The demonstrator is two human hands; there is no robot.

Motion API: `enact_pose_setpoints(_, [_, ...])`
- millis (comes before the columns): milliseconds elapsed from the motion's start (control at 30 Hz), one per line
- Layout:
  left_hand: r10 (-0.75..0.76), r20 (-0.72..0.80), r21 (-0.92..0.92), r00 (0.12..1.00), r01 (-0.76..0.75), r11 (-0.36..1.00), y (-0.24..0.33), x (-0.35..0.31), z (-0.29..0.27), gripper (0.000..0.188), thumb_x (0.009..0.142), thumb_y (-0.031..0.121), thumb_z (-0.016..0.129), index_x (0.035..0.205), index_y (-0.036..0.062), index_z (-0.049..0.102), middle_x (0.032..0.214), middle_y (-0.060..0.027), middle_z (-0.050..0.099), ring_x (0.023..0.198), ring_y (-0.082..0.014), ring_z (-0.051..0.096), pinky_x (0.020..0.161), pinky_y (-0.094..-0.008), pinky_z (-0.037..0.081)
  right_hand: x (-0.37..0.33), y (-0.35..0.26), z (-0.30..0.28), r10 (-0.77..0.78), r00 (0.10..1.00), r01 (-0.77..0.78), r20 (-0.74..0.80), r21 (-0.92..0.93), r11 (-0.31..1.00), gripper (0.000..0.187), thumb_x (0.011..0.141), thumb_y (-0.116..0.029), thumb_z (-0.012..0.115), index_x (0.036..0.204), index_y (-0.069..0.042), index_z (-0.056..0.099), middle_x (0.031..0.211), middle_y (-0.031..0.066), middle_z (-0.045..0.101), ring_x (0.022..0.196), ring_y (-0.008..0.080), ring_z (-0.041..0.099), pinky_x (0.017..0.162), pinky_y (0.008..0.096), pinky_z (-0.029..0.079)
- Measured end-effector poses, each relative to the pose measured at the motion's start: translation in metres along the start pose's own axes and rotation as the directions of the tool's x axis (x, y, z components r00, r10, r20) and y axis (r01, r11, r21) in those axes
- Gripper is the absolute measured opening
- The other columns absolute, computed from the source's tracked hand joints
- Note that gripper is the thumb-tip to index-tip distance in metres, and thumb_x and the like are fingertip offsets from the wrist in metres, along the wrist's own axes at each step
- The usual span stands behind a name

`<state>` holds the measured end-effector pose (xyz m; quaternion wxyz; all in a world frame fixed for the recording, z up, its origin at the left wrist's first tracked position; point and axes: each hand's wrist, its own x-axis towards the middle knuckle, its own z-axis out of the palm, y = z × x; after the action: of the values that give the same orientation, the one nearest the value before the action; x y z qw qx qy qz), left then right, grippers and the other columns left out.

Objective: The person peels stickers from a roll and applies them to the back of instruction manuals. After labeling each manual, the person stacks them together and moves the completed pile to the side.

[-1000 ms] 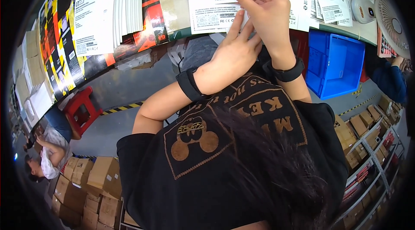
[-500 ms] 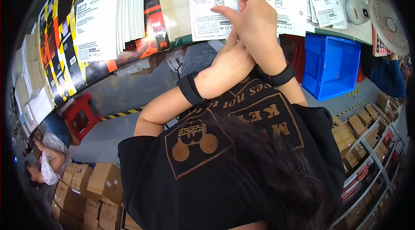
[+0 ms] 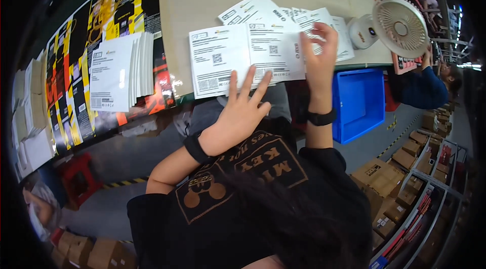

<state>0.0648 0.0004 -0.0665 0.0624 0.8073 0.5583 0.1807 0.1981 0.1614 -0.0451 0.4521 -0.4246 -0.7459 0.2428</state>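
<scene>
A flat white printed card sheet (image 3: 271, 64) with a crease down its middle lies at the table's near edge. My left hand (image 3: 238, 114) reaches over its near edge, fingers spread, with the fingertips on the print. At the sheet's right end is my right hand (image 3: 319, 59), its fingers curved and its thumb apart from them. Nothing shows between them; whether the thumb touches the sheet is hard to tell. More white printed sheets (image 3: 255, 8) lie loosely overlapped behind and to the right.
On the left, a stack of folded white cards (image 3: 112, 76) rests on black, yellow and red printed sheets (image 3: 76, 74). A white fan (image 3: 400, 26) stands at the right. Below the table edge is a blue crate (image 3: 359, 107). A person (image 3: 430, 87) is at the far right.
My hands, crossed at the wrists before, have come apart. My left hand has opened out over the sheet, and my right hand has moved to its right end. The view has shifted.
</scene>
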Motion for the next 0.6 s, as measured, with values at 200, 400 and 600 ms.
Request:
enact_pose_setpoints(200, [-0.148, -0.233, -0.234, 0.961, 0.093, 0.968, 0.0, -0.003, -0.033, 0.005, 0.074, 0.007, 0.06, 0.075, 0.0064, 0.055, 0.144, -0.0182, 0.03, 0.132, -0.0433, 0.024, 0.107, -0.0606, 0.012, 0.03, 0.099, -0.082, 0.043, 0.998, -0.055, -0.049, -0.298, 0.953, 0.052, 0.08, -0.029, 0.068, 0.116, 0.004, 0.051, 0.11, 0.0188, 0.055, 0.101, 0.0278, 0.053, 0.088, 0.038, 0.043])
enact_pose_setpoints(400, [-0.813, -0.184, -0.847, 0.552, 0.331, 0.417, -0.04, -0.042, -0.031, 0.017, 0.091, 0.008, 0.048, 0.102, 0.0014, 0.058, 0.132, -0.0161, 0.044, 0.122, -0.028, 0.042, 0.103, -0.0378, 0.033, 0.028, 0.109, -0.087, 0.177, 0.984, -0.127, -0.001, -0.706, 0.697, 0.072, 0.074, -0.049, 0.069, 0.116, 0.007, 0.051, 0.109, 0.026, 0.055, 0.104, 0.0348, 0.053, 0.091, 0.0411, 0.041])
enact_pose_setpoints(600, [-0.844, 0.18, -0.977, 0.506, -0.01, -0.214, -0.045, -0.04, -0.033, 0.027, 0.096, 0.01, 0.042, 0.12, -0.002, 0.048, 0.123, -0.0119, 0.052, 0.114, -0.0197, 0.05, 0.098, -0.0323, 0.038, 0.045, 0.096, -0.08, 0.434, 0.898, -0.294, 0.069, -0.641, 0.709, 0.086, 0.066, -0.056, 0.073, 0.117, 0.009, 0.049, 0.11, 0.0278, 0.056, 0.105, 0.0364, 0.054, 0.091, 0.0384, 0.043])
